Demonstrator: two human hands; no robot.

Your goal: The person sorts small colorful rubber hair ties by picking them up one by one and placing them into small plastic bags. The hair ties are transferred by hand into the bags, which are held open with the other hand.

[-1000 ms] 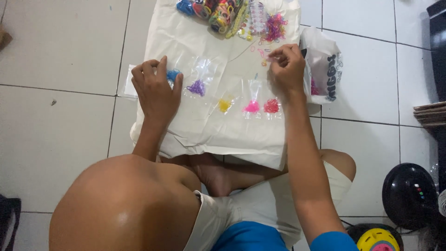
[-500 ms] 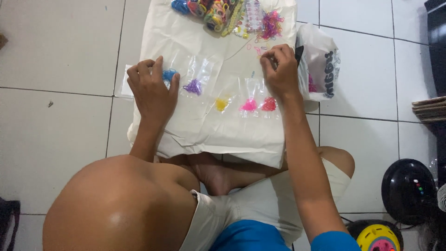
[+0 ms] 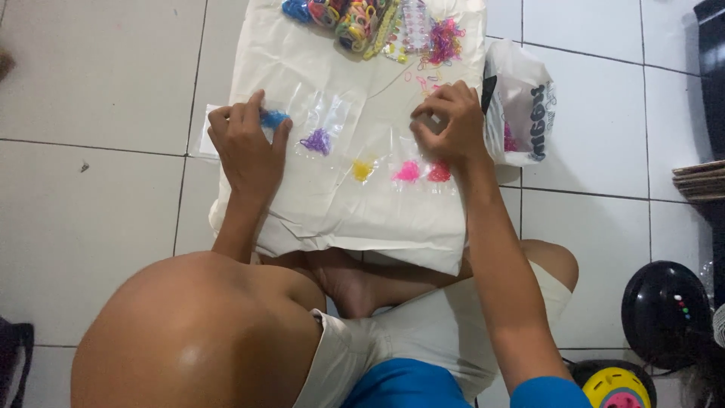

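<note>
**Small bags of coloured bands sorted on a white sheet**

A row of small clear bags lay across a white sheet (image 3: 362, 219) spread on the tiled floor (image 3: 98, 91). The blue bands (image 3: 275, 119) sat at the left end, touching the fingertips of the left hand (image 3: 245, 147). That hand lay palm down on the sheet with its fingers curled loosely over the edge of the bag; whether it gripped the bag could not be told. Just beside it lay the purple bands (image 3: 316, 140), then the yellow bands (image 3: 363, 169), the pink bands (image 3: 407, 172) and the red bands (image 3: 439, 173).

The right hand (image 3: 447, 125) hovered just above the red and pink bags, its fingers bent inward and the thumb drawn close to the fingertips as if pinching something small; what it held, if anything, could not be seen.

At the far edge of the sheet lay a heap of mixed coloured bands (image 3: 355, 15) and a tangle of pink ones (image 3: 445, 38). A white plastic bag (image 3: 525, 98) rested near the right hand, off the sheet's edge. A black helmet (image 3: 664, 310) stood well apart, by the person's right knee.
</note>
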